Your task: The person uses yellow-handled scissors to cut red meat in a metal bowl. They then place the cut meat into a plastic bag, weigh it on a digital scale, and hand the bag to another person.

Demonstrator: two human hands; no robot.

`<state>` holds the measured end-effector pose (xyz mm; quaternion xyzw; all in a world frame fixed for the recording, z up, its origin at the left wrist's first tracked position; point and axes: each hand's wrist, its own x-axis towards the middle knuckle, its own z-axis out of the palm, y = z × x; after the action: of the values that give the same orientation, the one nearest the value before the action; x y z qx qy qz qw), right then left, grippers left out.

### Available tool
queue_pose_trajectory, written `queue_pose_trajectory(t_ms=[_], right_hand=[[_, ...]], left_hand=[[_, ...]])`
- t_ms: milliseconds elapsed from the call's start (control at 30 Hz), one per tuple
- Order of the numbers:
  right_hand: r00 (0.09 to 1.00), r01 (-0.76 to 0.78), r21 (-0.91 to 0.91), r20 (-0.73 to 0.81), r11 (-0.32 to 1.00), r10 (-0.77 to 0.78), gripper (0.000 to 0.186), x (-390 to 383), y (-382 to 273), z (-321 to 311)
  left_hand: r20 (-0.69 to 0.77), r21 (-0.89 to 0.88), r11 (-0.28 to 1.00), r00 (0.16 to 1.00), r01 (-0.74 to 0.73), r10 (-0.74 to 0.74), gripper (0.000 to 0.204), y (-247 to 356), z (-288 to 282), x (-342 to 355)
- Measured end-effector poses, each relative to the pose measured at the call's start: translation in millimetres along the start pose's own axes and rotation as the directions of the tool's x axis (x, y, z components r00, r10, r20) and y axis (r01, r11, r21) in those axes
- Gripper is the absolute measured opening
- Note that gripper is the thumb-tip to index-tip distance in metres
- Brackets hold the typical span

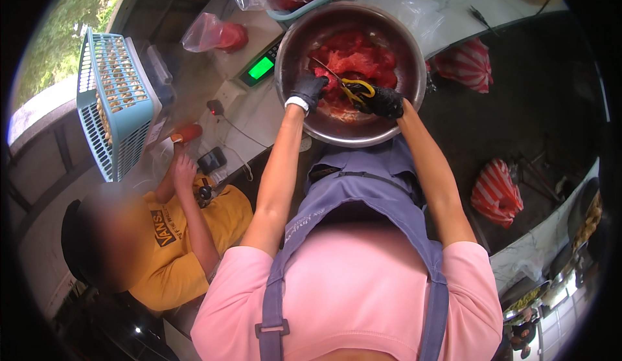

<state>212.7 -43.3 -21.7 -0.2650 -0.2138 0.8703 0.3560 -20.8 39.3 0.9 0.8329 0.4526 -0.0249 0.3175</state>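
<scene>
A wide metal bowl (414,50) holds a heap of wet red meat (363,60). Both of my hands are inside it, in black gloves. My left hand (310,91), with a white band at the wrist, is closed on a piece of red meat (329,81) at the bowl's left side. In my right hand (385,102) are scissors (358,90) with yellow handles. Their blades point up and left, over the meat beside my left fingers. Whether the blades are parted I cannot make out.
Left of the bowl sit a scale (261,68) with a green display and a bag of red meat (223,35). A blue basket (304,13) with bagged meat stands behind. A person in yellow (188,257) is at the left, near a tall blue crate (120,108). Striped bags (497,192) lie right.
</scene>
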Motion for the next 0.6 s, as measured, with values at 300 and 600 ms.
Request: queue_pose_trajectory(t_ms=[300, 600], right_hand=[[0.992, -0.091, -0.542, -0.127, 0.835, 0.026, 0.032, 2.1, -32.0, 18.0], [0.997, -0.036, -0.188, 0.065, 0.982, 0.049, 0.06, 4.9, -23.4, 15.9]], left_hand=[[-0.056, 0.147, 0.972, 0.979, -0.184, 0.194, 0.021, -3.5, -5.9, -7.8], [-0.006, 0.239, 0.951, 0.979, -0.195, 0.203, 0.026, 13.3, -3.3, -1.8]])
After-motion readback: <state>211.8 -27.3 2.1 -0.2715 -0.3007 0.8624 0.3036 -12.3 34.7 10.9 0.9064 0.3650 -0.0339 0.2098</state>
